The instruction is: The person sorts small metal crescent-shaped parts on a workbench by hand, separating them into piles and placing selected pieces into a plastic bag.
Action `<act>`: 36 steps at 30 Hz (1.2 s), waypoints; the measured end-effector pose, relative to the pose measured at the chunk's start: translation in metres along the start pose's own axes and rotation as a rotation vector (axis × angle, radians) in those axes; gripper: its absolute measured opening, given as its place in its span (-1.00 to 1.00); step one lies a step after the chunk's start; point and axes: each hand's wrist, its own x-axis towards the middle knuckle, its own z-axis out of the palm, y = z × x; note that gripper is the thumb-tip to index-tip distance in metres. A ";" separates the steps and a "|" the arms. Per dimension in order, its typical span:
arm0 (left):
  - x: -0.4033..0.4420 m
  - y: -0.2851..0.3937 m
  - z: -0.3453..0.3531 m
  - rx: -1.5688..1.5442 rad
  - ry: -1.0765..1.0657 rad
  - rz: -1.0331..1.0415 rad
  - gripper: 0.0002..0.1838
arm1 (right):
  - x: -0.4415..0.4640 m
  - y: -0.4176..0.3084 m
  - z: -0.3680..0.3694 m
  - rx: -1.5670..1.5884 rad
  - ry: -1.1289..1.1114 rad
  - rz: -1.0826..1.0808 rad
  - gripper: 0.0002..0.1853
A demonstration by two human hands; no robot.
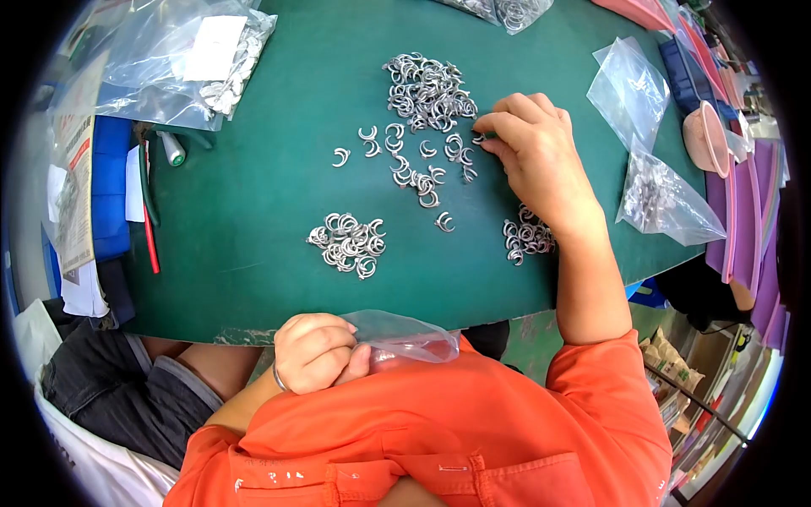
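My left hand [314, 351] is closed at the table's front edge, gripping a clear plastic bag [410, 331] in front of the orange shirt. Thumb and forefinger of my right hand [539, 152] pinch a small crescent-shaped metal piece [479, 139], partly covered by the fingertips. Just left of that hand lies a large pile of the same grey crescent pieces [427, 91], with several loose ones [427, 149] scattered below it. A smaller heap [348, 243] sits nearer my left hand. Another heap [525, 235] is partly hidden under my right forearm.
On the green table [236, 253], a big clear bag of metal pieces [232, 84] lies at the left, near a red pen [151, 245]. Filled bags [659, 194] and a pink cup [705, 139] are at the right. A person in dark shorts [118, 384] sits at left.
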 end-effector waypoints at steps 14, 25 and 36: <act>0.000 -0.001 0.000 -0.011 0.006 -0.007 -0.78 | -0.001 0.004 0.000 0.115 -0.010 -0.020 -0.93; 0.002 -0.001 -0.002 -0.045 -0.007 -0.026 -0.77 | 0.001 0.004 0.001 0.207 -0.012 0.027 -0.91; 0.002 -0.001 -0.001 -0.043 -0.010 -0.029 -0.76 | 0.001 0.004 -0.015 1.001 -0.225 0.525 -0.90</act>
